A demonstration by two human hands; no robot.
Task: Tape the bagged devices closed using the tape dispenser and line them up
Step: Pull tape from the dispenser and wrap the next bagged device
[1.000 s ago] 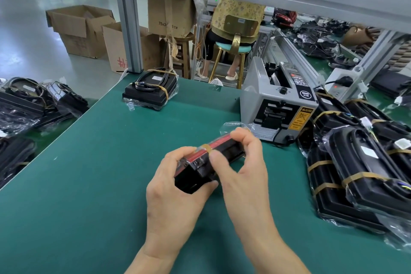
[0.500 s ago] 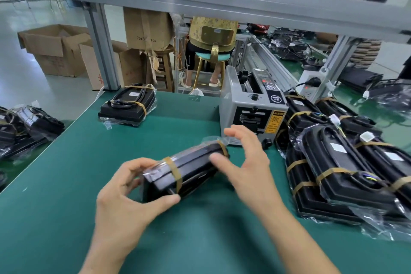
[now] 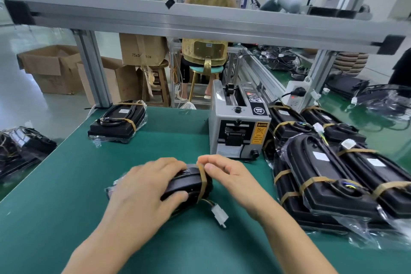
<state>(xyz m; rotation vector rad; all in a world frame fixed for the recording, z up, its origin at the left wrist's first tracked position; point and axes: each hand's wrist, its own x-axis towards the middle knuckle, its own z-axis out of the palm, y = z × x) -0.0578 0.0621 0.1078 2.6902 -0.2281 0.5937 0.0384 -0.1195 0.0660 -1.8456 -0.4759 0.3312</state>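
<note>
Step in hand: taping. The black plastic device in its clear bag (image 3: 189,182) lies on the green worktop (image 3: 66,184), just in front of the grey box-shaped tape dispenser (image 3: 239,127), with a brown tape strip (image 3: 202,181) wrapped over its right end.
Left hand: the left hand (image 3: 146,187) lies over the device's left part, fingers curled down round its body and holding it steady on the worktop.
Right hand: the right hand (image 3: 224,173) is at the strip, thumb and forefinger together on the tape near the top edge, apparently pressing it flat; the other fingers are loosely curled.
Loose end: a white plastic connector on thin wires (image 3: 219,216) sticks out below the taped end.
Next move, as a judgement: smooth the strip right round, then carry the device to a row. It could go beside the single taped bagged device (image 3: 117,123) at the worktop's far left, or with the pile of taped bagged devices (image 3: 333,162) at right; which, I cannot tell.
Changed since half a second ago: the device was then lifted and tilted between both hands, with a strip showing near its left end; now it is down flat, and the left hand covers that end.
</note>
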